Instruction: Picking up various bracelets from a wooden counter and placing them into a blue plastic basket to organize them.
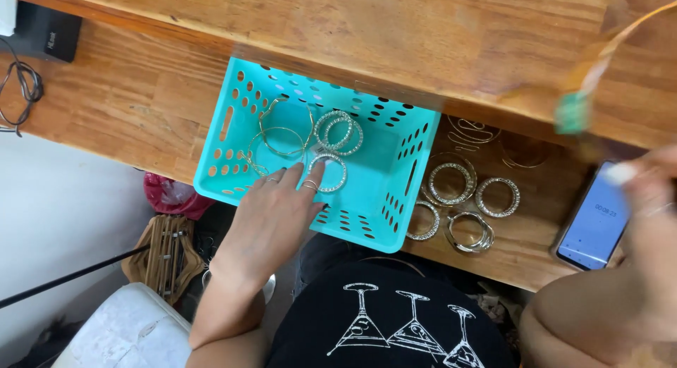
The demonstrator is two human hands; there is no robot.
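Our left fingers (295, 176) lie spread and flat inside the basket (233, 172), and the tips of two of them touch a sparkly bangle (328, 173) lying on the basket floor; they press on it rather than close around it. The left hand (271, 216) reaches in over the basket's near wall, with rings showing on two fingers.

Our right hand (652, 199) sits at the right edge of the view, blurred, over or just beside the phone (591, 223). We cannot tell whether its fingers are apart or closed on anything.

The basket is turquoise plastic with holes in its walls, and it rests on the wooden table (141, 100), partly under a higher wooden shelf (423, 29). Inside it, beyond the touched bangle, lie a pair of stacked sparkly bangles (338, 132) and several thin gold hoops (280, 139).

On the table just right of the basket we see more bangles (451, 183): some studded, some plain silver, lying near one another between the basket and the phone. The phone lies face up with its screen lit.

A black box (49, 31) with a cable sits at the table's far left corner. Below the table edge hang wooden hangers (166, 252), next to a white container (130, 333).
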